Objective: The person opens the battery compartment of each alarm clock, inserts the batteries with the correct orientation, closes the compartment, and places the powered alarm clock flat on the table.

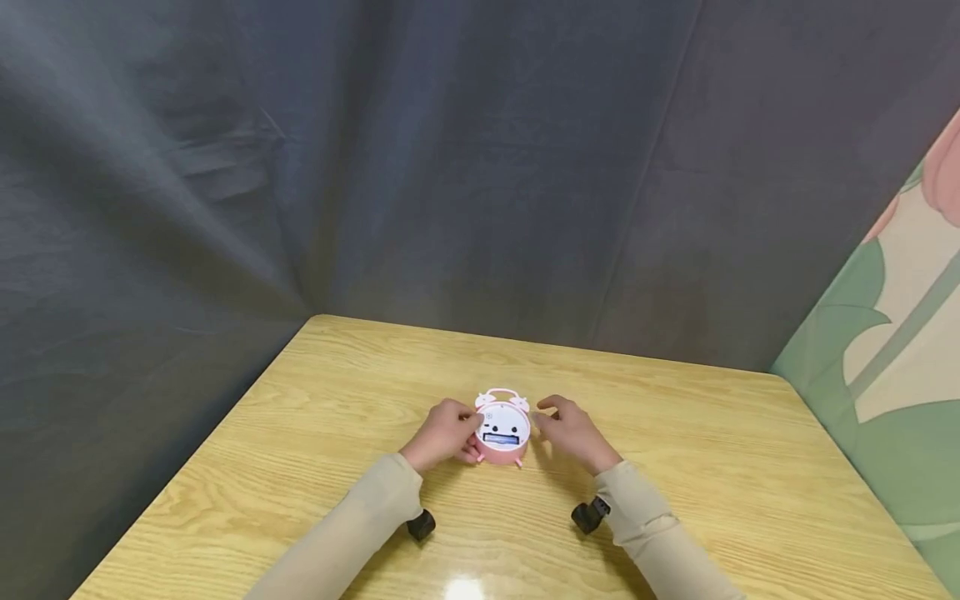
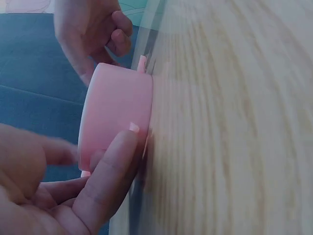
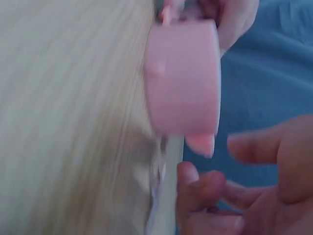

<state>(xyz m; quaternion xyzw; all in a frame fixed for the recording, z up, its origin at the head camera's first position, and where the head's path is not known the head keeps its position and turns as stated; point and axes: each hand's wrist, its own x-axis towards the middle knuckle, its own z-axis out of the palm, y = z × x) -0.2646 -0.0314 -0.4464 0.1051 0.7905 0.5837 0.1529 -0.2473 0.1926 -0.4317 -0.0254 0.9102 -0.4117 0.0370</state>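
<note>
A pink twin-bell alarm clock (image 1: 502, 415) lies on the wooden table with its white back turned up. Two dark knobs and a dark-edged slot (image 1: 501, 439) show on that back; a pale bluish strip lies in the slot, too small to identify. My left hand (image 1: 450, 432) holds the clock's left side, its fingers along the pink rim in the left wrist view. On the opposite side, my right hand (image 1: 568, 432) has its fingers bent loosely beside the clock. A small gap parts its fingertips from the clock (image 3: 183, 78) in the right wrist view.
The pale wooden table (image 1: 675, 433) spreads around both hands. Behind it and to the left hangs a dark grey curtain (image 1: 480, 167). A flower-patterned panel (image 1: 900, 350) borders the right side. Black wrist devices (image 1: 588, 515) sit under the sleeves.
</note>
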